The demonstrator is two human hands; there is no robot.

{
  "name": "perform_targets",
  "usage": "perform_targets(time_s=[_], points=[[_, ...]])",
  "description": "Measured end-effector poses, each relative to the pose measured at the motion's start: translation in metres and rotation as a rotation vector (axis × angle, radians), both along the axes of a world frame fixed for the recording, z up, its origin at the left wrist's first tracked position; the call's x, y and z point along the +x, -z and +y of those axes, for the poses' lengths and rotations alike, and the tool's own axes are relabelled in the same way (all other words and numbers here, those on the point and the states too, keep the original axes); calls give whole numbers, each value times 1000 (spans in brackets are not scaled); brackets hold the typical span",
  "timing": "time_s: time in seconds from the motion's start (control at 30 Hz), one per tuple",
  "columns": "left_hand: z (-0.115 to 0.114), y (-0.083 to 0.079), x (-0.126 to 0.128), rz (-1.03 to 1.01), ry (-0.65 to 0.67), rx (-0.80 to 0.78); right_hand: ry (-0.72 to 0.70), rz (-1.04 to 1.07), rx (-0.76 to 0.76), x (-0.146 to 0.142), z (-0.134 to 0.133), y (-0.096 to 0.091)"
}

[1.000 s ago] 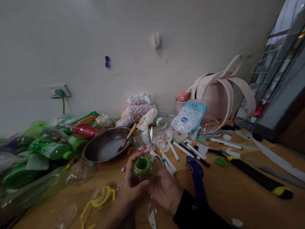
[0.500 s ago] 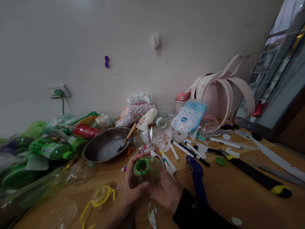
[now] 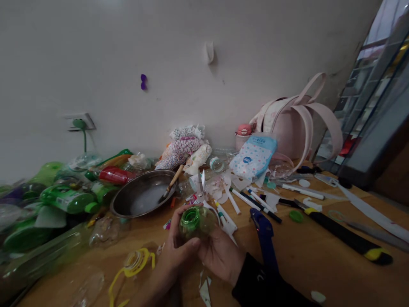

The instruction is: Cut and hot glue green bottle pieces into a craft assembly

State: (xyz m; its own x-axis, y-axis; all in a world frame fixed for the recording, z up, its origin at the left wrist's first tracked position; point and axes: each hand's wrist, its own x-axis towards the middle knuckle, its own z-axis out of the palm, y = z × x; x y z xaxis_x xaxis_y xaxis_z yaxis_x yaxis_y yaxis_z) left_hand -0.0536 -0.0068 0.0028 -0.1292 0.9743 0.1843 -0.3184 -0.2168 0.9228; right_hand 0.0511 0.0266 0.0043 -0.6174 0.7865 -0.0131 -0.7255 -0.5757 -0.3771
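Note:
Both my hands hold a cut-off top of a green plastic bottle (image 3: 195, 221) low in the middle of the view, above a wooden table (image 3: 306, 260). Its open neck points up toward me. My left hand (image 3: 179, 249) wraps its left side, thumb under the neck. My right hand (image 3: 220, 256), in a black sleeve, cups it from below and the right. White plastic scraps (image 3: 203, 290) lie beneath my wrists.
A metal bowl (image 3: 142, 198) with a brush sits behind; green and clear bottles (image 3: 64, 198) are heaped at left. Markers (image 3: 255, 204), a blue-handled tool (image 3: 265, 238), a black-and-yellow knife (image 3: 348, 238) and a pink bag (image 3: 297, 123) lie right. A yellow ring (image 3: 134, 264) lies at front left.
The bottle top has tilted a little, its neck turning more upward, and my left thumb has shifted along under the neck. Everything on the table is as before.

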Motion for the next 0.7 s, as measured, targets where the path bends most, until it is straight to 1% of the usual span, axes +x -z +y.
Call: perform_targets(time_s=[0.1,0.17,0.3,0.37,0.43,0.47,0.53,0.63,0.7], points=[[2,2,0,-86,-38,-98,29,-9,-12,-1,-1,-1],[4,0,1,-157,-42,-177,40,-32,-17,-1,-2,-2],[8,-10,2,-306,45,-353,15,-143,-4,-2,-4,-2],[10,-14,-1,-354,52,-404,9,-228,21,-4,-4,-1],[11,-17,-3,-377,69,-435,39,-336,79,-5,-4,1],[12,-18,-5,-380,90,-445,72,-401,125,-6,-3,3],[13,-20,-6,-375,106,-445,190,-548,233,-6,-2,6],[14,-23,-6,-346,25,-425,436,-763,377,-3,-1,9],[15,-23,-4,-264,-11,-425,548,-874,455,-1,0,8]])
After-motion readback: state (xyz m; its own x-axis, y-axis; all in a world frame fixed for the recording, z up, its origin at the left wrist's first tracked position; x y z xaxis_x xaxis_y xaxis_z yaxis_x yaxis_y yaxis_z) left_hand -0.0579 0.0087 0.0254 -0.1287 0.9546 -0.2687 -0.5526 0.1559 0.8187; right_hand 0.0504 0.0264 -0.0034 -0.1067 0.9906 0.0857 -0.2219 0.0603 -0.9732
